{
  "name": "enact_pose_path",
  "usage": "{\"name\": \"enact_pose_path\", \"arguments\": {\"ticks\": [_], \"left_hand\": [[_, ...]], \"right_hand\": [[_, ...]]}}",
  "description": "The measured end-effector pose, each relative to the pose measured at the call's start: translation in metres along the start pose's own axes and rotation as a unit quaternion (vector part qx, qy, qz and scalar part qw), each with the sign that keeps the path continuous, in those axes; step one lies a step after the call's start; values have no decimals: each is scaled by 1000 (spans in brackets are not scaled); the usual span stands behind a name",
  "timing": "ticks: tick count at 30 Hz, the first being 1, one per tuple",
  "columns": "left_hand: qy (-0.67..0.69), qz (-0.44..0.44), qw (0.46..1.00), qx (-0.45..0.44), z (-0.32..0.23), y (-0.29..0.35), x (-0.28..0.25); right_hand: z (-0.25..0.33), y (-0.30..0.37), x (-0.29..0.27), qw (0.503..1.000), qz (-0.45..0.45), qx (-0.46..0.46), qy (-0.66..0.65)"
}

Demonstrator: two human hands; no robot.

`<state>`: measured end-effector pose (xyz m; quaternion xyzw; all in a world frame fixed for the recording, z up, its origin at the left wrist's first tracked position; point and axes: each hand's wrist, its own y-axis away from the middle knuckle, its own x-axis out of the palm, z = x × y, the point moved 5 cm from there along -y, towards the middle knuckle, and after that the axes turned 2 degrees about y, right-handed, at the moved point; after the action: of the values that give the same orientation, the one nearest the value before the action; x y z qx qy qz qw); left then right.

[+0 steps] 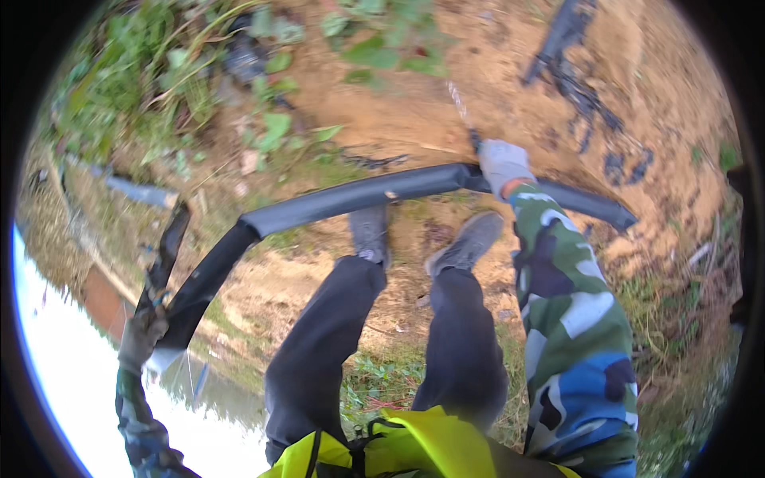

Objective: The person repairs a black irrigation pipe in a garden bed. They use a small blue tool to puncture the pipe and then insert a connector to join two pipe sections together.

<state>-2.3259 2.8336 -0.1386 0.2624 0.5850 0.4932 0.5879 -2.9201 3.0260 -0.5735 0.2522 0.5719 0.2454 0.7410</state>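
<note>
A long black tube [351, 197] crosses in front of my feet, bent at both sides. My left hand [143, 338], in a grey glove, is closed at the tube's lower left end. A dark, ragged strip [169, 239] rises beside that hand; whether it belongs to the tube I cannot tell. My right hand [504, 163], gloved in light grey, is closed above the tube's right part. From its fingers a slim tool [457, 103] with a dark handle and a thin, pale, blurred shaft points away from me. Its exact kind cannot be made out.
Between my legs and the tube lies sandy ground [279, 279], with my grey shoes [470, 243] on it. Leafy plants [159, 88] grow at the far left. Black scraps [586, 95] lie at the far right. A grey pipe [139, 191] rests at the left, above bright water.
</note>
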Motion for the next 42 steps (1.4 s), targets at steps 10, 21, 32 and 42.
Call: {"name": "enact_pose_path", "arguments": {"ticks": [10,21,32,42], "left_hand": [[-36,0,964,263,-50,18,0],[-131,-34,945,297,-65,19,15],[-72,76,963,249,-76,1,13],[-74,114,957,257,-76,3,12]], "right_hand": [[238,57,-114,883,83,-9,-462],[476,90,-230,311,437,88,-839],[461,80,-239,405,333,42,-851],[460,89,-239,372,319,17,-871]]}}
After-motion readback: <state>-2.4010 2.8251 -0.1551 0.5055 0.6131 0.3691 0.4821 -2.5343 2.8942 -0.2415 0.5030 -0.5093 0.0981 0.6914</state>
